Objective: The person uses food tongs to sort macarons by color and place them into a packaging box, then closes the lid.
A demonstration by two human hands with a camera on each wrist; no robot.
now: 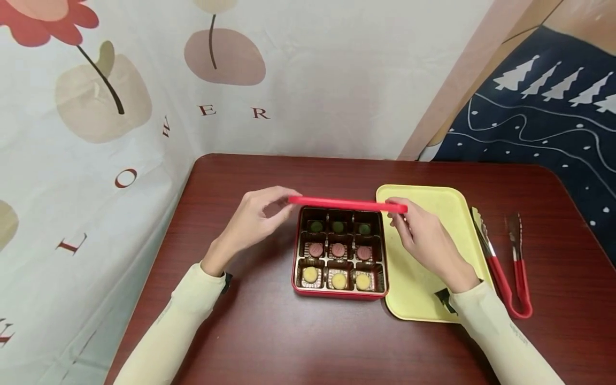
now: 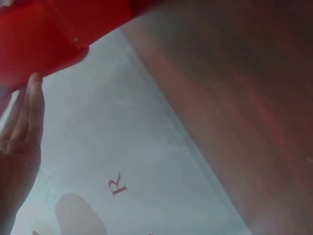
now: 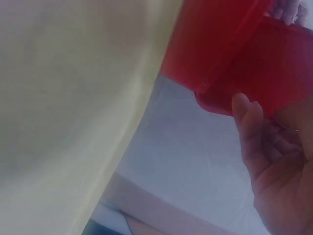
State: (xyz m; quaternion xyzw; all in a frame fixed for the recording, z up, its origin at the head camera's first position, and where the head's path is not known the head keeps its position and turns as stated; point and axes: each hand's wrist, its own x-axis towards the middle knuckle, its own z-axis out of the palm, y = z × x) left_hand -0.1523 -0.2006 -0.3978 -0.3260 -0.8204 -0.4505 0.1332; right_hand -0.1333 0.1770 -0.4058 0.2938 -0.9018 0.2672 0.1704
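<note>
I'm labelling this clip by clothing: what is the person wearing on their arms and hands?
Both arms wear long, close-fitting pale cream sleeves that end at the wrists. A dark strap or mount shows at each wrist, and the right sleeve carries small faint lettering. The left hand and the right hand are bare, with no gloves; no rings or watch are visible.
</note>
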